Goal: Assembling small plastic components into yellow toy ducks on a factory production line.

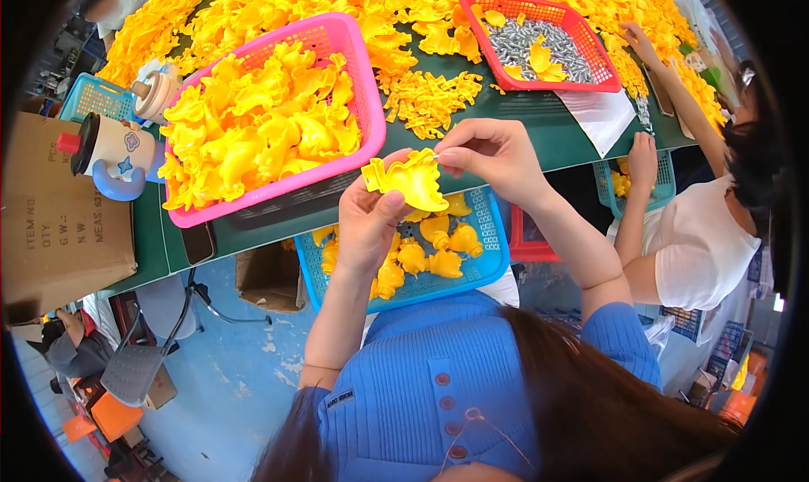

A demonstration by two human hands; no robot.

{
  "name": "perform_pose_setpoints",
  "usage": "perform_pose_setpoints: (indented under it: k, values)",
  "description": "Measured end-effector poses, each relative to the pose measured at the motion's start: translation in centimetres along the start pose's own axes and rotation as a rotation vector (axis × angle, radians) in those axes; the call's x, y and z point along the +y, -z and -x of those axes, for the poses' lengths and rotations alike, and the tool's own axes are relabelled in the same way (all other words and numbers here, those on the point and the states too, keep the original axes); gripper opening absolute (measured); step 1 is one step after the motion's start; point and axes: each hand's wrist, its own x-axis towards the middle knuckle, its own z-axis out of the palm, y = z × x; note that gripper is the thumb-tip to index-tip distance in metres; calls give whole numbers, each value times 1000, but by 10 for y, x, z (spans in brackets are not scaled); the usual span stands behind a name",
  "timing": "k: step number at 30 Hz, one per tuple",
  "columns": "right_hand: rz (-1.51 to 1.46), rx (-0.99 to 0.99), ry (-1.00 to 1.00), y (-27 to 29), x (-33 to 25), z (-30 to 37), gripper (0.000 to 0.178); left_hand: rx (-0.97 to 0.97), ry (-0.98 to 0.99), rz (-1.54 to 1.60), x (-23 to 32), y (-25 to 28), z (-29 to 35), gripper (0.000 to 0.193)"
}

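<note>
In my left hand [364, 229] is a thin yellow plastic shell piece [411, 181], held up between thumb and fingers above the table's front edge. My right hand [497, 157] meets the upper right edge of this piece, thumb and forefinger pinched together. Whatever small thing lies in that pinch is too small to make out. Below both hands, a blue basket [486, 267] rests at my lap with several rounded yellow plastic parts [413, 256] in it. A heap of small yellow clips [430, 103] lies on the green table [497, 120] just beyond my hands.
A pink basket [371, 103] full of yellow shells stands at left. At the far right, a red basket [602, 69] holds small silver metal pieces [539, 48]. Yellow shells [295, 6] cover the table's back. A tumbler [118, 149] and cardboard box [67, 221] are left; a co-worker [708, 238] sits right.
</note>
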Motion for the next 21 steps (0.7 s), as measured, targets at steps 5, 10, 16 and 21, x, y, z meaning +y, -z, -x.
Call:
perform_pose_setpoints:
  k: [5,10,16,21]
  values:
    - [29,113,306,-17,20,9,8,-44,-21,179,-5,2,-3,50]
    - [-132,144,53,-17,35,10,5,-6,18,131,-13,10,-5,49]
    - [-185,76,-34,-7,42,6,6,18,59,141,-21,16,-2,48]
    - [-106,16,-146,-3,34,0,8,0,82,181,-22,19,0,48]
